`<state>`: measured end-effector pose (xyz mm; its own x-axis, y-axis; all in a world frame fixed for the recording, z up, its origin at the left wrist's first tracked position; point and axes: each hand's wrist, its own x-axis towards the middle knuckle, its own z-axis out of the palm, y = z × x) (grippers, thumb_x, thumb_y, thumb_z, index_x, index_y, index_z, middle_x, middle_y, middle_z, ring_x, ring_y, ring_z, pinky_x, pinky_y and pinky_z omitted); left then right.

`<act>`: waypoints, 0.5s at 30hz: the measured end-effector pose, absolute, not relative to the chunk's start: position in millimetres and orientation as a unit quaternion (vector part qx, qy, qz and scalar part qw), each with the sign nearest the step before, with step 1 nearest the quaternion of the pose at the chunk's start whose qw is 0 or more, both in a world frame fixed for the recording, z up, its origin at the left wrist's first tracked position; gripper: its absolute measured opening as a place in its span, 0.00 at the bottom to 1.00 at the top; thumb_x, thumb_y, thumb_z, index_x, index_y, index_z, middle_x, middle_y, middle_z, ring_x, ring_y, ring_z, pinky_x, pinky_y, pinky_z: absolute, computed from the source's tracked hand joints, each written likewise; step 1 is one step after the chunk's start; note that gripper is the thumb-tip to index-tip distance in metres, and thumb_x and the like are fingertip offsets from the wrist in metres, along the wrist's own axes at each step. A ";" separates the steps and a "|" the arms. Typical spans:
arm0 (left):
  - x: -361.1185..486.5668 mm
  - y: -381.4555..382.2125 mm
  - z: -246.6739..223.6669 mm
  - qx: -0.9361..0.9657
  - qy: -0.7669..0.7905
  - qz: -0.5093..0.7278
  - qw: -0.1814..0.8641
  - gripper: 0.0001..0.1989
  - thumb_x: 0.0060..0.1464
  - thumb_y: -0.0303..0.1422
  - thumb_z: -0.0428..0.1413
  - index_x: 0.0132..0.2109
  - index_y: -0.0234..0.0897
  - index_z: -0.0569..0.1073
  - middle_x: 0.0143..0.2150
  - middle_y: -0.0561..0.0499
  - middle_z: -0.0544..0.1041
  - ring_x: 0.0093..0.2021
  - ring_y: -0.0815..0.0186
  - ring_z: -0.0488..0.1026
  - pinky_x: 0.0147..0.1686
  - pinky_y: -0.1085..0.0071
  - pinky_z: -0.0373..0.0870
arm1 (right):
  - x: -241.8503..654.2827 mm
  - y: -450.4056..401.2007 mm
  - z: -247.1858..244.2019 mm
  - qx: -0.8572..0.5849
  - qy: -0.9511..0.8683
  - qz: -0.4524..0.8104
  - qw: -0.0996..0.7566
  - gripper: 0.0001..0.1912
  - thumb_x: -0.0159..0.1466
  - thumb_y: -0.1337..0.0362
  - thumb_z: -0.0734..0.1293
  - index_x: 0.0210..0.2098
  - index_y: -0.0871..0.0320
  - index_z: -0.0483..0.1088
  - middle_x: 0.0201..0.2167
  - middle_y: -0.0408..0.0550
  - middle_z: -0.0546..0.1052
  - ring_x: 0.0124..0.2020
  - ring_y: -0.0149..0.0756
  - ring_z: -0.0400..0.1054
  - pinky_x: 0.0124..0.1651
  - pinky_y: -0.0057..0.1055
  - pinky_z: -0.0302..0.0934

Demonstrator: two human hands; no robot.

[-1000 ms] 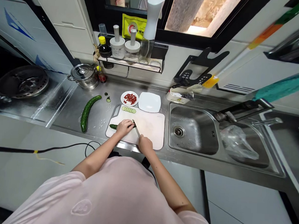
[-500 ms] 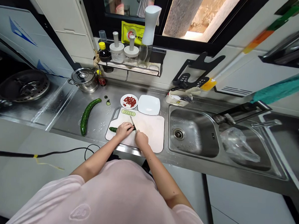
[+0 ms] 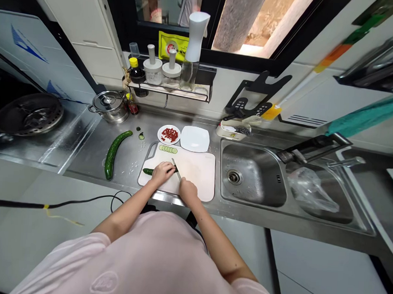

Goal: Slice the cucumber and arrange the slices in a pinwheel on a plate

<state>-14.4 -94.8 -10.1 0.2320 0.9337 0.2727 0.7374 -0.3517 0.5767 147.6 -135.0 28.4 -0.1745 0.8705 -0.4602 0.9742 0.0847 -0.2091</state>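
Observation:
My left hand (image 3: 162,173) is closed over a cut cucumber (image 3: 147,171) that lies on the white cutting board (image 3: 201,182). One end of the cucumber sticks out left of the hand, and a short bit shows to its right. My right hand (image 3: 188,190) grips a knife (image 3: 177,169) by its handle, which the fingers hide. The blade points up and to the left, right beside the cucumber's cut end. A row of thin cucumber slices (image 3: 168,149) lies at the board's upper left edge.
Behind the board stand a plate of chopped red pieces (image 3: 169,134) and a white plate (image 3: 195,139). A whole cucumber (image 3: 115,154) and some cucumber scraps (image 3: 141,135) lie to the left. A steel sink (image 3: 253,172) is on the right, a lidded pot (image 3: 109,105) at back left.
My right hand has shifted slightly right and down with the knife, whose blade now shows more fully beside the cucumber end. My left hand has stayed on the cucumber.

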 end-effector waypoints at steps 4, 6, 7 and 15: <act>-14.3 -95.0 -10.0 0.765 0.548 0.295 0.167 0.08 0.58 0.34 0.52 0.39 0.42 0.76 0.39 0.51 0.76 0.42 0.66 0.70 0.45 0.68 0.66 | 156.5 -147.7 28.9 0.632 0.728 -0.238 0.117 0.12 0.66 0.71 0.53 0.45 0.62 0.63 0.37 0.59 0.76 0.41 0.43 0.72 0.39 0.32 0.60; -14.2 -95.0 -10.3 0.764 0.549 0.295 0.167 0.08 0.58 0.34 0.52 0.39 0.42 0.76 0.39 0.51 0.76 0.42 0.66 0.70 0.45 0.68 0.66 | 157.8 -149.2 29.6 0.631 0.727 -0.241 0.122 0.12 0.65 0.71 0.53 0.45 0.63 0.63 0.37 0.59 0.75 0.41 0.42 0.72 0.40 0.32 0.60; -14.1 -95.0 -10.5 0.763 0.550 0.295 0.167 0.08 0.58 0.34 0.52 0.39 0.42 0.76 0.39 0.51 0.76 0.42 0.66 0.70 0.45 0.68 0.66 | 157.6 -148.7 29.8 0.630 0.727 -0.243 0.124 0.12 0.65 0.71 0.54 0.45 0.63 0.63 0.37 0.59 0.75 0.41 0.42 0.72 0.40 0.32 0.60; -14.0 -94.9 -11.1 0.764 0.549 0.293 0.168 0.09 0.59 0.34 0.51 0.39 0.42 0.76 0.39 0.51 0.75 0.42 0.66 0.70 0.45 0.68 0.66 | 146.0 -131.0 28.8 0.633 0.728 -0.239 0.109 0.13 0.65 0.74 0.53 0.45 0.62 0.63 0.38 0.58 0.76 0.42 0.41 0.72 0.40 0.31 0.60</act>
